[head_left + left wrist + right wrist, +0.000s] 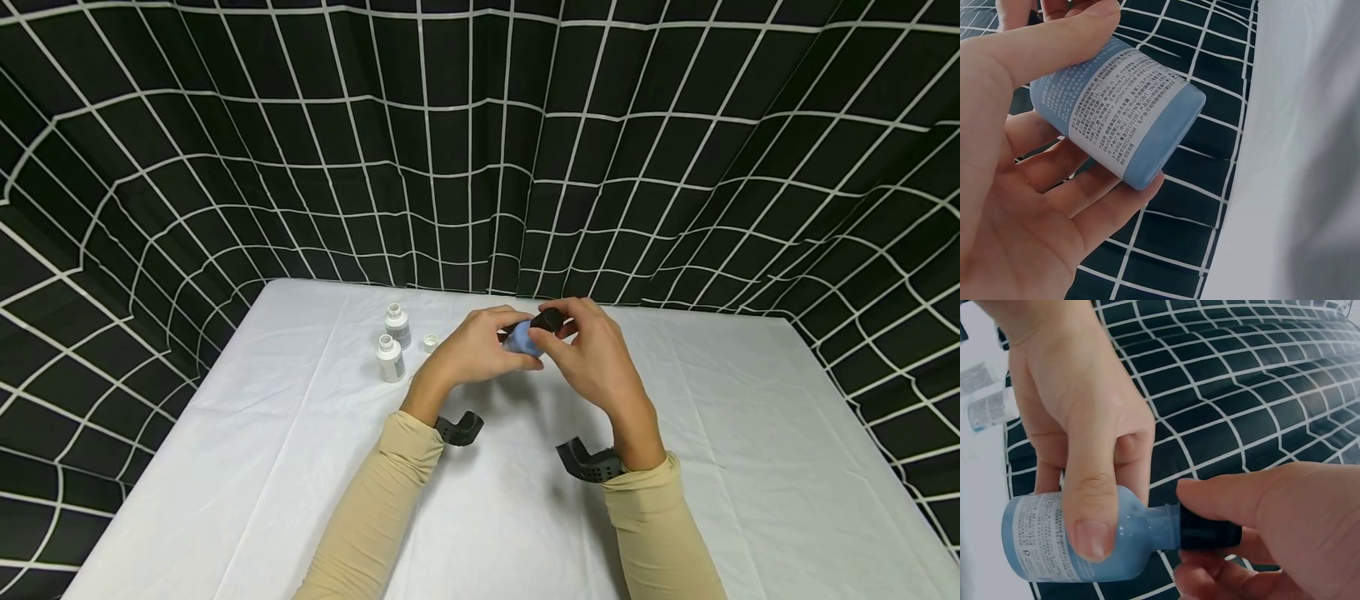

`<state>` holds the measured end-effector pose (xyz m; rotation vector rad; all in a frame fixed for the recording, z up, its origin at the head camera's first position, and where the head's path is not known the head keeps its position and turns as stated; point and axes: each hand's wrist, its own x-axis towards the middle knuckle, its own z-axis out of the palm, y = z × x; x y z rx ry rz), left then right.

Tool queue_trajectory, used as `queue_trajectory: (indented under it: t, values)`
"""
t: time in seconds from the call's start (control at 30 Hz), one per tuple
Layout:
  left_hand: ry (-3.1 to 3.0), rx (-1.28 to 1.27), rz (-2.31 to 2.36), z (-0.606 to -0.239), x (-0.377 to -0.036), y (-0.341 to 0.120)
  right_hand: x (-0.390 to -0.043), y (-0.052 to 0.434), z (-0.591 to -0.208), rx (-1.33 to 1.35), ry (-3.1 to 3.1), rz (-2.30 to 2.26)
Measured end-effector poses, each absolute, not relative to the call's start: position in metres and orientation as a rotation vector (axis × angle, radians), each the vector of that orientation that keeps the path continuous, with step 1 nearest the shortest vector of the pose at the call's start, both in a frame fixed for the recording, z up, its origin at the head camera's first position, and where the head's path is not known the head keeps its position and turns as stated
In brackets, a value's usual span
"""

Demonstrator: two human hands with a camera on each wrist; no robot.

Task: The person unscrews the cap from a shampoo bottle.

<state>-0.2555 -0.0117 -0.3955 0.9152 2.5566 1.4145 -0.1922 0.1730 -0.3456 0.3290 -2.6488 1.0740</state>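
A blue bottle (522,340) with a pale printed label is held off the table, tilted, by my left hand (480,343). In the left wrist view the thumb lies across the bottle (1166,131) and fingers support it from the other side. My right hand (600,362) pinches the bottle's black cap (552,319) between thumb and fingers. The right wrist view has the cap (1210,531) at the end of the clear bluish neck (1163,526); whether it is threaded on cannot be told.
Left of my left hand stand two white bottles (390,360) with narrow uncapped necks. A small white cap (431,342) lies beside them. White cloth covers the table (735,467), and a black curtain (480,150) with white grid lines hangs around its far side.
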Motion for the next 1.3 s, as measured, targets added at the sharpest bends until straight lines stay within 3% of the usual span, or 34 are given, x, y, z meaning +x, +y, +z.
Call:
queue_trajectory:
  t: [0.4, 0.67, 1.03, 1.3]
  values:
    - [2.552, 0.955, 1.735, -0.391, -0.254, 0.0, -0.194, 0.192, -0.34, 0.169, -2.393, 1.249]
    - [2.551, 0.789, 1.919, -0.393, -0.261, 0.017, -0.205, 0.214, -0.343, 0.024, -2.428, 1.301]
    - [2.709, 0.666, 1.804, -0.4, -0.295, 0.066, -0.231, 0.245, -0.375, -0.278, -2.491, 1.317]
    - [2.651, 0.6, 1.782, -0.413, -0.305, 0.107, -0.246, 0.274, -0.405, -0.333, -2.524, 1.242]
